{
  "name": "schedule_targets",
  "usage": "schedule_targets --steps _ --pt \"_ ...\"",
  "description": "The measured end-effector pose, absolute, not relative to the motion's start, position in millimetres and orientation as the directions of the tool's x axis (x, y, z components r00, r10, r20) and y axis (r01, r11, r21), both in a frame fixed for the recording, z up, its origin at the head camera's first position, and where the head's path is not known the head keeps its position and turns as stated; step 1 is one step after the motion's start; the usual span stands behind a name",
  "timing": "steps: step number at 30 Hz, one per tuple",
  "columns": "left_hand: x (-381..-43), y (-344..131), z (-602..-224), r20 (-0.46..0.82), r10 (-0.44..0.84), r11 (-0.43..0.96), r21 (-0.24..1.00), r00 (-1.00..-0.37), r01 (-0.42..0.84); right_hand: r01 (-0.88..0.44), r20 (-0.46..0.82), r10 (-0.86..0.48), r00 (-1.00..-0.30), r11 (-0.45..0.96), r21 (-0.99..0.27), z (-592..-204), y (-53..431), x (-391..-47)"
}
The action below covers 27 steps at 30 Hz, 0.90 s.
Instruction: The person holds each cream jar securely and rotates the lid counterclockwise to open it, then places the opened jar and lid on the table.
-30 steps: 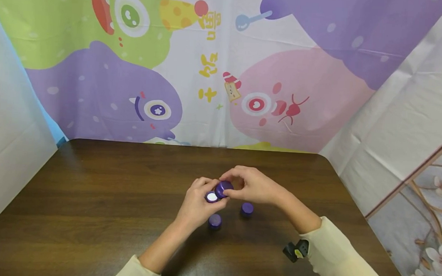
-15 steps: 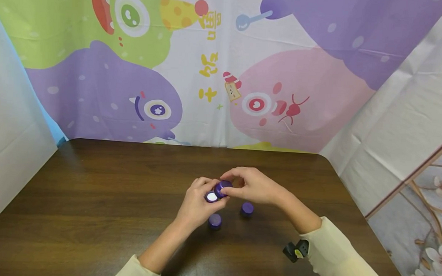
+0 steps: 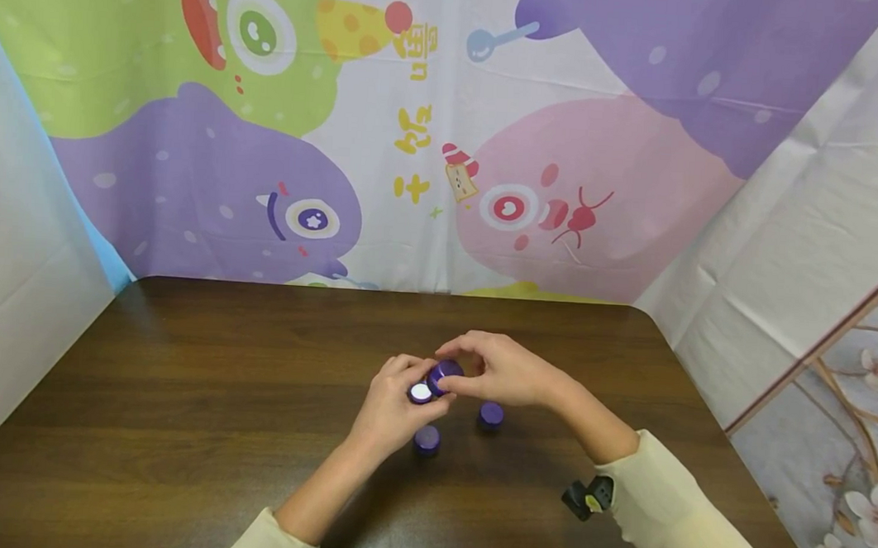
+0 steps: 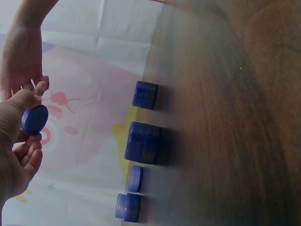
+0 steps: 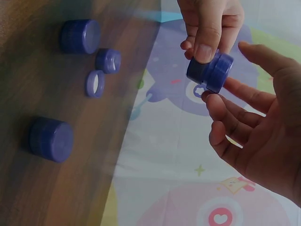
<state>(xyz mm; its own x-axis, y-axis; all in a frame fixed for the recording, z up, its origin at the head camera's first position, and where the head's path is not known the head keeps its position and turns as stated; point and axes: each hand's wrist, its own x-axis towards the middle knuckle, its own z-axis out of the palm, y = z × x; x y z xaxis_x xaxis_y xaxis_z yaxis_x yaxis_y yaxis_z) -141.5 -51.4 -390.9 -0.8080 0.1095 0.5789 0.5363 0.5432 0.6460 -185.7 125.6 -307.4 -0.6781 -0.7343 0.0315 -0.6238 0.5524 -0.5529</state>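
Both hands meet on a small purple jar (image 3: 445, 377), held above the table. Between thumb and fingers, my left hand (image 3: 393, 400) pinches the jar's body. My right hand (image 3: 508, 369) has thumb and curled fingers at the rim of its lid (image 5: 220, 73), which sits at a slight tilt to the body in the right wrist view. Part of the jar is covered by the fingers. Below on the table are an uncapped jar (image 5: 108, 61) and a loose lid (image 5: 95, 84) with a white inside.
Two capped purple jars stand close by on the brown wooden table (image 3: 178, 426): a left one (image 3: 427, 440) and a right one (image 3: 491, 415). A cartoon-printed curtain (image 3: 396, 247) hangs behind the table's far edge.
The right hand's thumb and fingers have shifted slightly at the jar's lid, and the jar tips a little with them. The left hand and the things on the table have stayed put.
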Motion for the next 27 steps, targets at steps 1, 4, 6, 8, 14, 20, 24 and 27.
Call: schedule_targets --steps 1,4,6,8,14,20,24,27 --pt "-141.6 -51.4 -391.1 0.578 0.112 0.541 0.647 -0.809 0.537 -0.619 0.026 -0.729 -0.684 0.56 -0.551 -307.4 125.2 -185.6" --pt "-141.9 -51.3 -391.7 0.582 0.117 0.541 0.642 -0.804 0.544 -0.62 0.025 -0.73 -0.683 0.561 -0.549 -307.4 125.2 -185.7" --pt "-142.1 -51.2 -392.1 0.591 0.12 0.544 0.633 -0.798 0.55 -0.634 0.031 -0.741 -0.671 0.551 -0.543 -307.5 125.5 -185.9" --pt "-142.2 -51.2 -392.3 0.6 0.124 0.55 0.622 -0.791 0.558 -0.646 0.035 -0.753 -0.658 0.539 -0.541 -307.5 125.9 -186.0" --pt "-142.0 -52.2 -391.7 0.577 0.14 0.556 0.626 -0.804 0.547 -0.632 0.01 -0.752 -0.66 0.547 -0.549 -307.3 125.7 -186.0" --pt "-142.5 -52.1 -392.1 0.563 0.142 0.554 0.636 -0.814 0.537 -0.629 -0.001 -0.75 -0.662 0.557 -0.542 -307.2 126.1 -185.2" --pt "-142.2 -51.9 -392.5 0.567 0.143 0.555 0.633 -0.811 0.54 -0.644 0.009 -0.761 -0.649 0.543 -0.538 -308.6 127.2 -186.0" --pt "-142.1 -51.7 -392.1 0.564 0.143 0.558 0.633 -0.813 0.537 -0.637 0.012 -0.753 -0.658 0.547 -0.543 -308.6 127.6 -185.9"
